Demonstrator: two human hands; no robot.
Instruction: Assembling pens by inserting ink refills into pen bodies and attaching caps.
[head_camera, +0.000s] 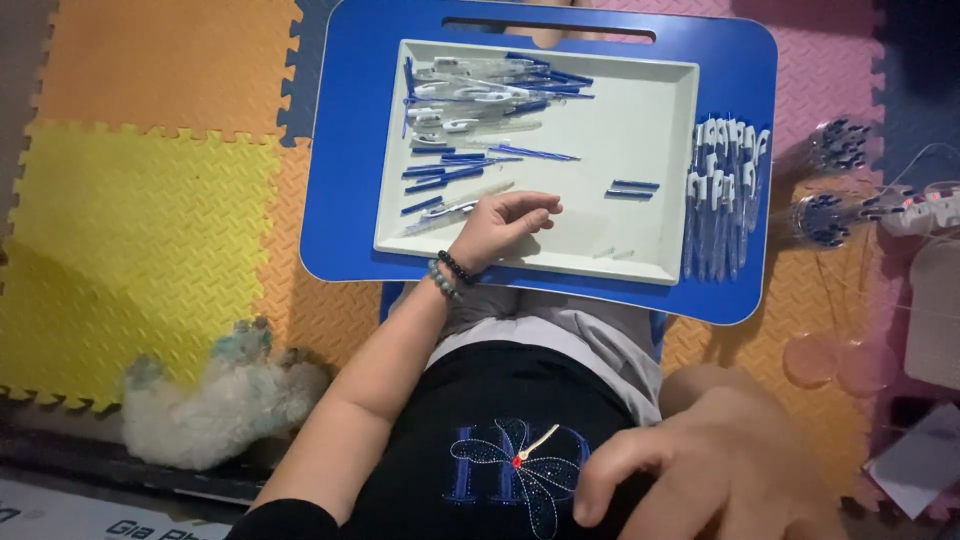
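My left hand (505, 225) rests inside a pale grey tray (660, 180), fingers loosely curled, next to loose blue pen parts and clear barrels (470, 105) piled in the tray's far left. Beaded bracelets circle that wrist. Two small blue pieces (633, 189) lie alone at the tray's right. The tray sits on a blue lap table (345, 180). A row of assembled blue-and-white pens (722, 195) lies on the table right of the tray. My right hand (715, 460) hovers blurred near the camera over my lap, fingers apart, holding nothing.
Foam puzzle mats in yellow, orange and pink cover the floor. A fluffy white toy (215, 400) lies at the lower left. Clear bundles of blue pen parts (835, 180) and a power strip (925, 212) sit to the right, with papers (920, 460) near the lower right corner.
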